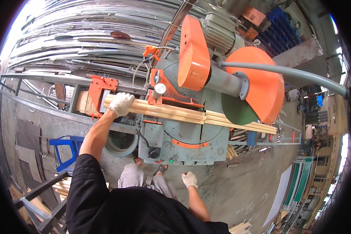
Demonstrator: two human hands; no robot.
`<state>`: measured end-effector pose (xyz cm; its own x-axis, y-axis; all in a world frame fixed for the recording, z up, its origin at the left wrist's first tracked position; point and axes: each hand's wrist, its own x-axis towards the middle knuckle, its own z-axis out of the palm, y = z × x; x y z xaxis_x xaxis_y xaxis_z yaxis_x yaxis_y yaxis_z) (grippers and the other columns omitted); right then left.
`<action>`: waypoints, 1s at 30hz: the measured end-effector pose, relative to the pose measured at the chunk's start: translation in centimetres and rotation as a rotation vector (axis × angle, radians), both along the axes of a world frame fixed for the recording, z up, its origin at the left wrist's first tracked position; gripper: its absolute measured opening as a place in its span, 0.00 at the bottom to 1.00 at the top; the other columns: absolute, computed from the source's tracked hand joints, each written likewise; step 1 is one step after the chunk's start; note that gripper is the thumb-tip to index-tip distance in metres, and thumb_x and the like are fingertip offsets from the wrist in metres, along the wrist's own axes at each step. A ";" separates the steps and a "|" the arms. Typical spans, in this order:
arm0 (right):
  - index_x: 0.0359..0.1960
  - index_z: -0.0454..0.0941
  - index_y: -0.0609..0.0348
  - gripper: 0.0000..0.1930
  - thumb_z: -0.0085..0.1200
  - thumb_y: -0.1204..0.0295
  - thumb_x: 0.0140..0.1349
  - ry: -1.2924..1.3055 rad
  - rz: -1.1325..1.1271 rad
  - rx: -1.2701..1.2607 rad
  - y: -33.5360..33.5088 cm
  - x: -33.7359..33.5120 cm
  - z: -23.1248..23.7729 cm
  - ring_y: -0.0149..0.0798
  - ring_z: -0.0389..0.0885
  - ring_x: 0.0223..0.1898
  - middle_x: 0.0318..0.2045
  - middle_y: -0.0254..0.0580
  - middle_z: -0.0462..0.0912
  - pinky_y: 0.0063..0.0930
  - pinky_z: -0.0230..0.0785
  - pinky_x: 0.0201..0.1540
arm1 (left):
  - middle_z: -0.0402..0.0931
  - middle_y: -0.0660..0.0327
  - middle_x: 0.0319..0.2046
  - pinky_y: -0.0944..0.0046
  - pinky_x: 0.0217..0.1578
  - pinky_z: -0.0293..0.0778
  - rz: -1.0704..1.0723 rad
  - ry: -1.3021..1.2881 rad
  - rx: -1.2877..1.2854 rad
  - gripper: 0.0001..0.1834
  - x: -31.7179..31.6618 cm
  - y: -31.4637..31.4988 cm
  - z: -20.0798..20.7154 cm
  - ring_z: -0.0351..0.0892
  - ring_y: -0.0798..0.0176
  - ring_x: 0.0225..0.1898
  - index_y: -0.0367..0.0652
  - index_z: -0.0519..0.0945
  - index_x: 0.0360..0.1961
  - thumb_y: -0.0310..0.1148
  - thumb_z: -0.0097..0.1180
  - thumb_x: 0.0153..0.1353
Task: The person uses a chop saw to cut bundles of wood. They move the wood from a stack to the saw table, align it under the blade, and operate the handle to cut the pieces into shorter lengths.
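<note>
My left hand [121, 104], in a white glove, is closed over the left end of a bundle of pale cream-yellow strips [163, 112]. The strips lie side by side across the grey table of a cutting saw [183, 136], against an orange fence. Near the middle a break crosses them, and shorter lengths [241, 124] continue to the right. The round dark saw blade [236, 109] under its orange guard [263, 85] stands just behind those lengths. My right hand [189, 179], gloved too, is held near my right leg in front of the table, fingers curled, with nothing visible in it.
An orange end stop [102, 91] sits on the rail left of my left hand. A clamp cylinder [158, 91] rises over the strips. Long metal profiles [85, 43] are stacked behind. A blue stool [68, 152] and a round tub [123, 143] stand at the left.
</note>
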<state>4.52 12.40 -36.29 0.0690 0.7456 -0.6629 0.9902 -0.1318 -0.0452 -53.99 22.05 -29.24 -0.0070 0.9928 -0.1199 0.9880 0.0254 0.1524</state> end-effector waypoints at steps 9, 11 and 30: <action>0.37 0.87 0.62 0.17 0.60 0.58 0.59 0.197 0.113 -0.166 -2.9 10.8 -8.2 0.43 0.88 0.24 0.29 0.47 0.89 0.37 0.80 0.26 | 0.80 0.48 0.39 0.45 0.49 0.76 0.455 -0.119 0.169 0.28 7.7 -33.8 10.5 0.81 0.39 0.44 0.40 0.77 0.50 0.29 0.68 0.43; 0.38 0.87 0.62 0.16 0.61 0.60 0.60 0.245 0.145 -0.169 -3.2 14.0 -11.9 0.39 0.88 0.23 0.27 0.44 0.88 0.34 0.78 0.23 | 0.81 0.46 0.41 0.44 0.48 0.77 0.674 -0.100 0.050 0.30 13.3 -43.5 13.0 0.82 0.38 0.45 0.39 0.78 0.51 0.29 0.69 0.43; 0.39 0.82 0.65 0.13 0.59 0.66 0.62 0.355 0.155 -0.134 6.3 25.8 -12.5 0.39 0.84 0.19 0.24 0.45 0.85 0.33 0.75 0.17 | 0.89 0.58 0.43 0.29 0.46 0.82 1.326 -0.132 -0.893 0.18 24.3 -42.5 -7.5 0.89 0.50 0.44 0.50 0.90 0.49 0.42 0.69 0.60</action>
